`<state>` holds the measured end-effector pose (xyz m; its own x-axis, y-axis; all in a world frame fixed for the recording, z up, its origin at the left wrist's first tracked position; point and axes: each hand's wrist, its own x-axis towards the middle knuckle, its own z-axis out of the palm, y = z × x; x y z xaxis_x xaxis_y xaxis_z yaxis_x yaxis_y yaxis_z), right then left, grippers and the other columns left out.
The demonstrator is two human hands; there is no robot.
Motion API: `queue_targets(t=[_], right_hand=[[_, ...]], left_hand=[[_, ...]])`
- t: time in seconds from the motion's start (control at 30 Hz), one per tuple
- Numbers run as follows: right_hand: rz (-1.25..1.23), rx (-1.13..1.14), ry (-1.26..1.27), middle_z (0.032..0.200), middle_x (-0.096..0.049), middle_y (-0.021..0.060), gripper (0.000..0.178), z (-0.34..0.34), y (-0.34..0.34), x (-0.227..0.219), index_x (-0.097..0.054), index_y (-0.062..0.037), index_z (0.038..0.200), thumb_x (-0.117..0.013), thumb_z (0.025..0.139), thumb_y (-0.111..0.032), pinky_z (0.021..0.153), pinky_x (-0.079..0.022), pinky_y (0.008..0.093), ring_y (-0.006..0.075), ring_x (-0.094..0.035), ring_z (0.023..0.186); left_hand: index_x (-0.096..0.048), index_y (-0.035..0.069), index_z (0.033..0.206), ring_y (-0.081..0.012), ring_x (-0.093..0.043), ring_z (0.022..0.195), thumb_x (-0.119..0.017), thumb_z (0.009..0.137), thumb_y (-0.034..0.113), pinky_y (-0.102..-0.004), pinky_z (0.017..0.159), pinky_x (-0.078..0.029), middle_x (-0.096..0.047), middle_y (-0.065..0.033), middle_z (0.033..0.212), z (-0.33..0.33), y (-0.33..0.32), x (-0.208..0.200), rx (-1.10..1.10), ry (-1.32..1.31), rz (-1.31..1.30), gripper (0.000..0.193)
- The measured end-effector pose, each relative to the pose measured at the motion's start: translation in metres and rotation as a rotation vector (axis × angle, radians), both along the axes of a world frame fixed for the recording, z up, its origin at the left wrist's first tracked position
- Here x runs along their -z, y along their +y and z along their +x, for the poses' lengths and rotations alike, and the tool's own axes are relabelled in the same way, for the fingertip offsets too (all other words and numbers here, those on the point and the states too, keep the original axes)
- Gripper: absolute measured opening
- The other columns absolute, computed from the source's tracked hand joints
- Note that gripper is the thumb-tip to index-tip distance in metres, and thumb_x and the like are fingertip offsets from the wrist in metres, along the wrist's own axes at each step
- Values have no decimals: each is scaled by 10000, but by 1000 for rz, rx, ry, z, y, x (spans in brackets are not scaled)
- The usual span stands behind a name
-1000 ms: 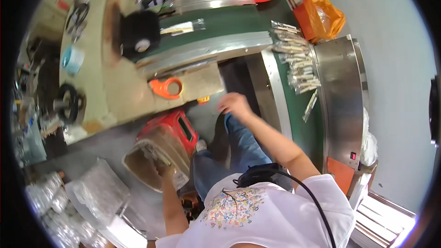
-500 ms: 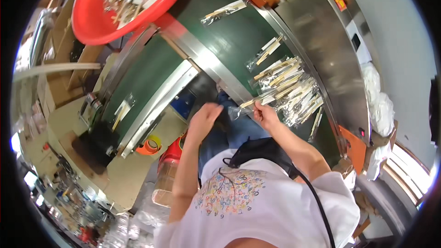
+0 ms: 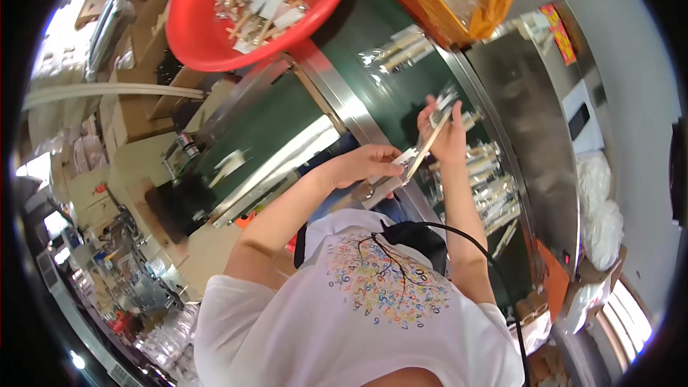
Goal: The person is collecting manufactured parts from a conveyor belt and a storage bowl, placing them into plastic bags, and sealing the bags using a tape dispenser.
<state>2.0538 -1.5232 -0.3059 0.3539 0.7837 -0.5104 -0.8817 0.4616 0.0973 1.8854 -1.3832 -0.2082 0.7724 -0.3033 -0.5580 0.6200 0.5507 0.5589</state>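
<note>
A slim clear packet with pale wooden sticks (image 3: 428,145), which look like chopsticks, slants between my hands. My left hand (image 3: 367,165) is closed on its near end, thumb on top, with white paper and clear film beside the fingers. My right hand (image 3: 448,142) is closed round its far end, the thumb and a finger pointing up. Under and beyond my right wrist, several similar packets (image 3: 494,193) lie heaped on the green belt (image 3: 358,75). Farther off, a few more packets (image 3: 401,50) lie side by side.
A red basin (image 3: 188,36) full of packets stands at the far left, an orange bag-lined container (image 3: 494,7) at the far right. A metal rail (image 3: 351,104) crosses between the belt sections. A steel counter (image 3: 527,100) runs along the right, with a phone (image 3: 578,120) on it.
My left hand, earlier apart from the packet, now grips its near end. My right hand has moved away from my body and turned upward. The whole view has shifted.
</note>
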Motion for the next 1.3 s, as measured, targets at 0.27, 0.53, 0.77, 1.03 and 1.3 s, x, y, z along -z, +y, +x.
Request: queue_targets(t=[0.27, 0.53, 0.77, 1.03, 1.3], right_hand=[[-225, -127, -620, 573, -332, -27, 219, 77, 204, -74, -513, -84, 868, -457, 921, -289, 351, -184, 196, 61, -246, 418], [-282, 230, -1041, 598, -411, -1, 173, 150, 422, -160, -441, -89, 737, -540, 866, -148, 419, -327, 214, 90, -378, 472], [-384, -38, -1470, 828, -610, 86, 101, 9, 510, -58, -557, 10, 891, -596, 809, -34, 717, -483, 269, 164, -598, 754], [-339, -33, -1666, 883, -617, 137, 136, 25, 495, -122, -526, 10, 966, -542, 854, -66, 782, -470, 314, 213, -606, 808], [-809, -587, -1570, 918, -573, 64, 381, 45, 370, -133, -453, 27, 1139, -579, 788, -51, 712, -439, 271, 142, -557, 747]], left_hand=[[-529, 53, 872, -64, -437, 452, -524, 886, 326, -191, 390, -335, -447, 20, 594, -43, 85, -25, -254, 106, 172, 273], [-513, 47, 855, -80, -368, 346, -478, 906, 256, -225, 309, -255, -415, -1, 498, -89, 226, -67, -913, 309, 211, 218], [-547, 55, 843, -179, -575, 671, -607, 839, 257, -303, 613, -504, -582, -48, 729, 10, 316, 45, -1180, 57, -773, 211], [-547, 64, 952, -160, -559, 626, -566, 862, 218, -293, 597, -484, -568, -38, 794, 12, 274, -4, -981, 11, -727, 180], [-538, -1, 1004, -237, -595, 759, -608, 807, 302, -333, 689, -479, -593, -115, 918, 82, 282, -4, -481, -349, 590, 367]])
